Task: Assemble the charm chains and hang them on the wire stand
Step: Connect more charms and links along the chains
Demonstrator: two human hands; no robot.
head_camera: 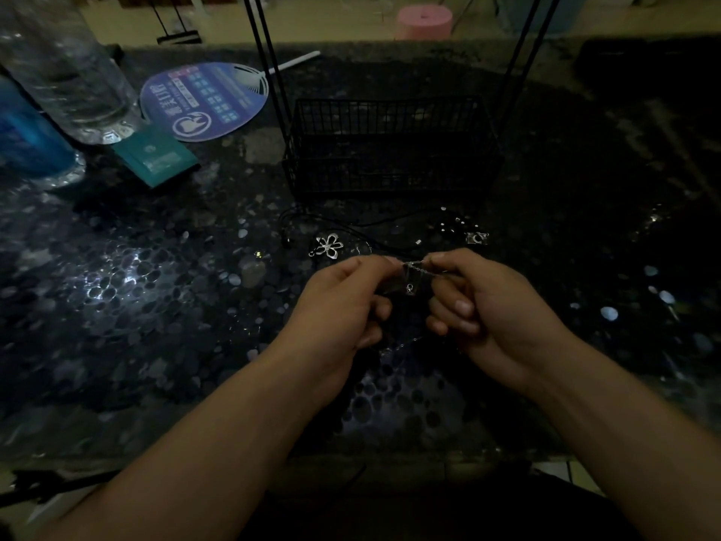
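Item 1: left hand [343,302], fingers curled, thumb and forefinger pinching one end of a fine silver chain [419,265] above the near middle of the worktop [156,306]. Item 2: right hand [491,306], fingers curled, thumb and forefinger pinching the same chain just beside the left hand; the chain runs taut between the 2 hands. Item 3: small square charm [409,285], hanging from the chain between the hands; its detail is too dim to tell. A further length of chain trails below the hands toward the near edge. Item 4: silver flower charm [329,246], lying flat on the worktop just beyond the left hand, with thin black cord [351,224] looping near it. Item 5: small square charm piece [476,238], beyond the right hand. Item 6: black wire stand [390,146], basket base at the middle of the worktop toward the far edge, uprights rising out of view. Item 7: round printed fan [203,99], far left. Item 8: clear plastic bottle [66,68], far left corner, beside a blue bottle [27,138]. Item 9: teal packet [156,158], next to the clear bottle's base.
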